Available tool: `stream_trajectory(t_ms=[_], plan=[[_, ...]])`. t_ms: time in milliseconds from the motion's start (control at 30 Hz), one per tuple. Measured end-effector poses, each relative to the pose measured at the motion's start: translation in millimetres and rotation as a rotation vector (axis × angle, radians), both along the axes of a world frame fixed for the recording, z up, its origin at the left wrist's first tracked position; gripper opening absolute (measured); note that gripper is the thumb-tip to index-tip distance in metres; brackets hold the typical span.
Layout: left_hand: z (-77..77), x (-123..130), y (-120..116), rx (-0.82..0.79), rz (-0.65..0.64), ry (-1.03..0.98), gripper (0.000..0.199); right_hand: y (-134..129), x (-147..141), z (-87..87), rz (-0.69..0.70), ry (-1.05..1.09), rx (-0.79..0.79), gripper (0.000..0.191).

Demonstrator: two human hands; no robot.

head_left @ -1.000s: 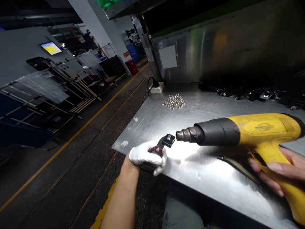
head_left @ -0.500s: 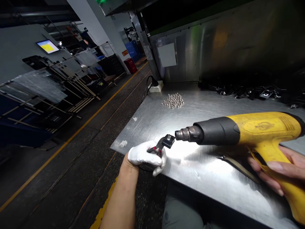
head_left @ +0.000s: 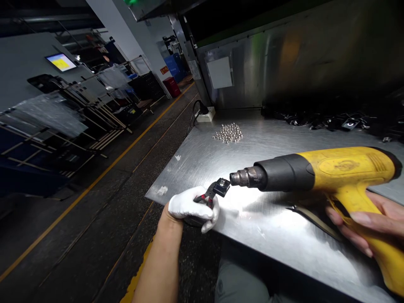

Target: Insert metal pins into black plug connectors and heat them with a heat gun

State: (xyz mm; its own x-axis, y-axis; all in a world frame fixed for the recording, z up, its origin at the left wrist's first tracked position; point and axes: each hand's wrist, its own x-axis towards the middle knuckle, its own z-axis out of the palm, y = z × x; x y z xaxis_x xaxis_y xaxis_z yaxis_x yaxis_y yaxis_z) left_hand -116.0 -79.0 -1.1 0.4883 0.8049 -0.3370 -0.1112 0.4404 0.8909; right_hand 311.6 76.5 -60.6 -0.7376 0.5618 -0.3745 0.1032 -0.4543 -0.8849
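While a heat gun (head_left: 347,166) overhangs the metal table (head_left: 198,162), racks (head_left: 107,138) stand beyond.

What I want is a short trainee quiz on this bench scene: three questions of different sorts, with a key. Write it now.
1. True or false: the pile of small shiny parts lies on the metal table.

2. Multiple choice: what does the right hand hold?
A) a power strip
B) a yellow heat gun
C) a white sheet

3. Open question: what does the nozzle of the tool in the right hand point toward?

Key
1. True.
2. B.
3. The small dark part held by the pliers, which are in the gloved left hand.
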Motion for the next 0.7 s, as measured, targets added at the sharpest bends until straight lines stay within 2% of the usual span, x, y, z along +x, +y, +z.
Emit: stream_trajectory(t_ms=[700], plan=[[0.1, 0.1, -0.6, 0.002, 0.010, 0.026, 0.028, -1.6, -2.6, 2.0, -0.008, 0.008, -0.014, 0.035]])
